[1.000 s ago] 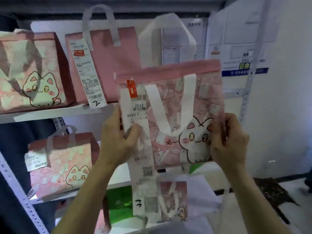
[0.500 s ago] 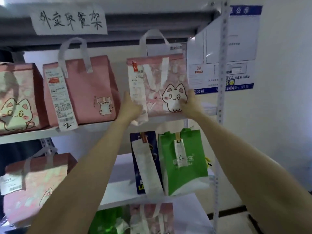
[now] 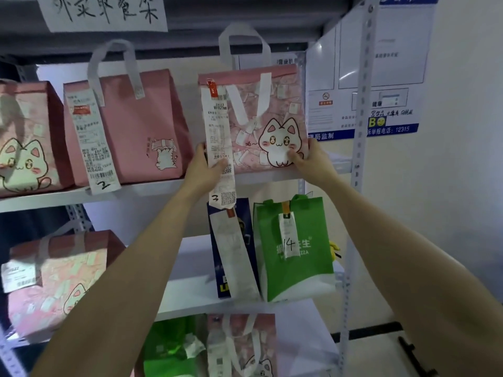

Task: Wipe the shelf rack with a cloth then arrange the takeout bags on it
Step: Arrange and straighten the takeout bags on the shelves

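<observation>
Head view, one person, two arms in sight. Left forearm (image 3: 128,270): bare the whole visible length, near lower-left edge through to the wrist; slim, smooth, narrowing toward the wrist. Right forearm (image 3: 408,254): bare likewise, near lower-right edge to the wrist; same slim taper. Left hand (image 3: 202,170): bare, back of hand and thumb showing. Right hand (image 3: 313,161): bare, back of hand and knuckles showing. Nails too small and blurred to tell. What is worn above the elbows lies outside the view

Left receipt (image 3: 91,137) on plain pink bag (image 3: 158,112): "2". Centre receipt (image 3: 217,137) on cat bag (image 3: 277,104): "3". Tag (image 3: 288,235) on green bag (image 3: 299,276): "14". Wall notice (image 3: 392,129), upper right: "12315".
</observation>
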### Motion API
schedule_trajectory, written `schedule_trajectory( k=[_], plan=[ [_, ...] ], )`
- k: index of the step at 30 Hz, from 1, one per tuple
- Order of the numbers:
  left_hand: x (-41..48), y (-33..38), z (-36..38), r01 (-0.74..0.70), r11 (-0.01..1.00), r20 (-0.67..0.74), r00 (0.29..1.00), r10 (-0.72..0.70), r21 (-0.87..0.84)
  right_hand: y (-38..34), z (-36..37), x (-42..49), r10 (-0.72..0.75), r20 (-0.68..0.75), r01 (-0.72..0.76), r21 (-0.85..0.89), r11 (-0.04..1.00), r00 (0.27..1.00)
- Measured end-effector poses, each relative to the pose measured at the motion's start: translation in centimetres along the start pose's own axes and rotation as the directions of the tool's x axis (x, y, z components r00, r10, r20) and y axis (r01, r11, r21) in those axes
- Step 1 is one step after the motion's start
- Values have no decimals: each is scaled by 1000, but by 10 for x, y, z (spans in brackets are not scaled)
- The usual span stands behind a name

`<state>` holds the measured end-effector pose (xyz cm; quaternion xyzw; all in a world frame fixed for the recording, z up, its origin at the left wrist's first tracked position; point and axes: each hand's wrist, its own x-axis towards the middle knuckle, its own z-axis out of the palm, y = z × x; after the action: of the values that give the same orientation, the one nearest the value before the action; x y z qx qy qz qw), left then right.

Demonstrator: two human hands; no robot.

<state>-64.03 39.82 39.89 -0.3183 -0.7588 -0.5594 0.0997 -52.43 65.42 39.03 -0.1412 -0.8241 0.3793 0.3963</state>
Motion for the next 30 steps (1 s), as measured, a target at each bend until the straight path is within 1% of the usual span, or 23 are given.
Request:
schedule_trajectory(
  k=[2, 4, 6, 7, 9, 12, 14, 15, 17, 19, 21, 24, 26, 28, 30],
  plan=[
    [-1, 0, -1, -9, 1000, -25, 1000, 8, -24, 0, -1, -3, -12, -36, 13, 32, 999, 999],
    [-3, -5, -4, -47, 998, -62, 997, 45, -31, 1, -1, -10, -44, -160, 51, 43, 998, 986],
    [-10, -13, -9, -108, 993, -129, 986, 102, -39, 6, -3, -25, -96, -297, 115, 48, 992, 950],
    [-17, -18, -12, -134, 990, -174, 977, 125, -38, 9, -2, -37, -120, -339, 151, 67, 986, 933],
    [-38, -32, -19, -177, 983, -261, 952, 158, -51, 18, 4, -68, -156, -367, 206, 99, 974, 917],
    [-81, -63, -24, -212, 976, -352, 919, 181, -54, 39, 28, -124, -136, -323, 192, 150, 970, 937],
    [-107, -95, -20, -173, 985, -367, 917, 158, -8, 57, 53, -156, -117, -250, 160, 157, 975, 961],
    [-117, -113, -16, -119, 993, -360, 926, 119, 20, 67, 67, -171, -105, -190, 135, 151, 979, 976],
    [-128, -151, -6, 43, 994, -316, 949, -11, 96, 85, 91, -197, -60, -29, 63, 120, 991, 998],
    [-131, -181, 5, 215, 961, -239, 956, -171, 172, 102, 112, -218, -4, 133, -2, 43, 999, 991],
    [-128, -201, 18, 308, 922, -144, 949, -281, 235, 113, 125, -233, 6, 272, 2, -30, 1000, 962],
    [-119, -214, 37, 339, 881, -18, 935, -353, 329, 120, 135, -249, 4, 478, 68, -132, 989, 879],
    [-111, -219, 44, 319, 866, 27, 934, -356, 386, 124, 137, -257, 32, 586, 117, -213, 970, 810],
    [-105, -225, 46, 290, 848, 26, 942, -336, 444, 130, 139, -261, 62, 644, 151, -271, 951, 762],
    [-104, -234, 42, 293, 849, 4, 945, -328, 439, 133, 144, -262, 79, 667, 168, -297, 940, 741]
  ],
)
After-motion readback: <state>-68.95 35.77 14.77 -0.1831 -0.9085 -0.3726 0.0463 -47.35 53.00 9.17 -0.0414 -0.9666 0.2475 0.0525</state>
